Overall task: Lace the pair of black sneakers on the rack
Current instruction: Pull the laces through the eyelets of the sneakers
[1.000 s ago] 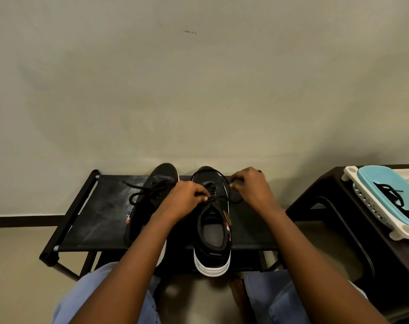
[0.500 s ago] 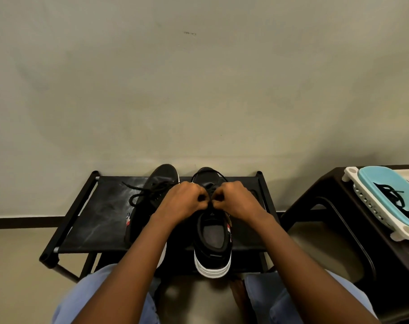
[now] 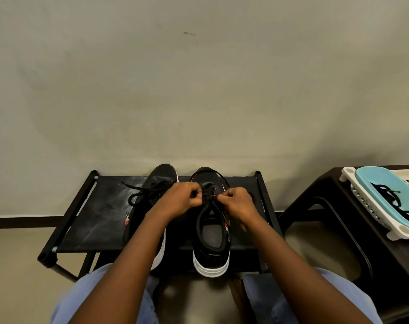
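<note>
Left hand (image 3: 180, 198): pinches lace (image 3: 207, 195) of right sneaker (image 3: 211, 230).
Right hand (image 3: 237, 201): pinches same lace.
Rack (image 3: 93, 220): holds 2 sneakers.
Tongue print: unreadable.

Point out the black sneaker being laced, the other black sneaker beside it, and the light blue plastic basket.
Black sneaker being laced (image 3: 211, 251): head view, on its heel.
Other black sneaker (image 3: 162, 175): head view, on its toe.
Light blue plastic basket (image 3: 374, 177): head view, on its bare blue inner wall.

bare rack (image 3: 100, 220) left of sneakers (image 3: 152, 190), stool (image 3: 353, 230) right
</note>
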